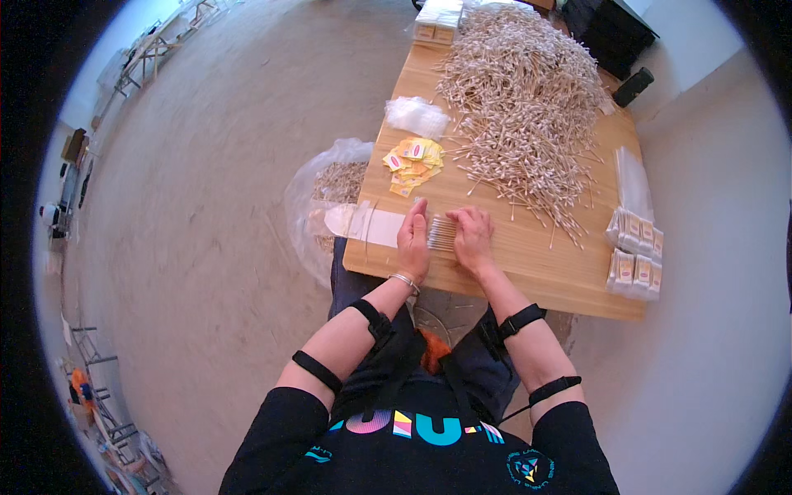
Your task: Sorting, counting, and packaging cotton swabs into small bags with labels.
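Note:
A small row of white-tipped cotton swabs [441, 234] lies side by side on the wooden table between my two hands. Along the row's left side my left hand [415, 241] stands on its edge, fingers stretched out and holding nothing. From the right, my right hand [473, 236] bends its fingers down onto the swabs, closed against the row's edge; its fingertips are partly hidden. A flat white plastic sheet or bag [382, 227] lies left of my left hand, reaching the table's left edge. Beyond my hands spreads a large heap of loose cotton swabs [528, 99].
Yellow printed cards [414, 163] and clear plastic bags [417, 116] lie at the table's left side. Packed bundles [634, 252] line the right edge, beside the wall. A plastic sack [337, 177] of swabs stands left of the table [528, 268]. White packs [437, 21] sit far back.

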`<state>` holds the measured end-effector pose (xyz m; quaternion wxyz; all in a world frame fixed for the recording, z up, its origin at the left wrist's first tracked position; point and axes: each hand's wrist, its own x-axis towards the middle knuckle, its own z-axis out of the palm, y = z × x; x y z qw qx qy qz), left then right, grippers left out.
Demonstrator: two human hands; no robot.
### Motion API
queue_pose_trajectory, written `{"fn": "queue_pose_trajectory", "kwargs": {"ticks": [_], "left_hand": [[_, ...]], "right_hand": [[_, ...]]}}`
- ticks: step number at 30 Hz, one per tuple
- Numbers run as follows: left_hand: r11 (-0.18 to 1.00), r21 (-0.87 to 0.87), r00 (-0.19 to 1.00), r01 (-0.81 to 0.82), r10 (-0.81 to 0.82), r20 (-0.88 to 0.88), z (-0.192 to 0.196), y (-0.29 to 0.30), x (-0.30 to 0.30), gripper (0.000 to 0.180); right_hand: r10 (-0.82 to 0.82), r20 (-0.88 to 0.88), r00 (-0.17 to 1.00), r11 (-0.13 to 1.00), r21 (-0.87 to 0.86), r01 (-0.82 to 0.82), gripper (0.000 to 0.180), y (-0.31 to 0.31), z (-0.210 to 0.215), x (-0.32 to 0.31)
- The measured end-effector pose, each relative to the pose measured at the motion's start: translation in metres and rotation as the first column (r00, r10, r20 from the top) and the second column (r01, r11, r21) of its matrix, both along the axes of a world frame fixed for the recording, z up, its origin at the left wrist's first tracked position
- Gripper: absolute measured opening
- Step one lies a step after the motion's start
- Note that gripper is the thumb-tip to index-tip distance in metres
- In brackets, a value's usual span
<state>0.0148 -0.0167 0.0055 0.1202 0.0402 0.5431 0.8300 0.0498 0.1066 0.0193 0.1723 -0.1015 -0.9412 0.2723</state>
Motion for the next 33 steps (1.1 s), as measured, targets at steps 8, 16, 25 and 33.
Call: {"fn": "queue_pose_trajectory", "kwargs": {"ticks": [8,16,25,33], "left_hand": [[1.0,-0.024,1.0,0.001,-0.001,-0.01,0.003,-0.001,0.0,0.049],[0.984,-0.158,0.985,0.088,-0.11,-0.134,0.006,-0.003,-0.004,0.051],[0.993,-0.095,0.993,0.068,-0.076,-0.09,0.003,-0.004,-0.004,0.053],[0.987,-0.15,0.991,0.056,-0.073,-0.111,0.005,-0.003,-0.001,0.051]], "right_hand": [[-0.298,-0.17,0.939,0.802,-0.578,0.149,0.038,-0.014,0.001,0.01],[-0.174,-0.166,0.971,0.704,-0.711,0.004,0.042,-0.024,0.003,0.004],[0.107,0.208,0.972,0.984,0.116,-0.133,0.074,-0.019,0.006,0.042],[0.043,0.405,0.913,0.948,0.273,-0.166,0.084,-0.031,0.02,0.038]]}}
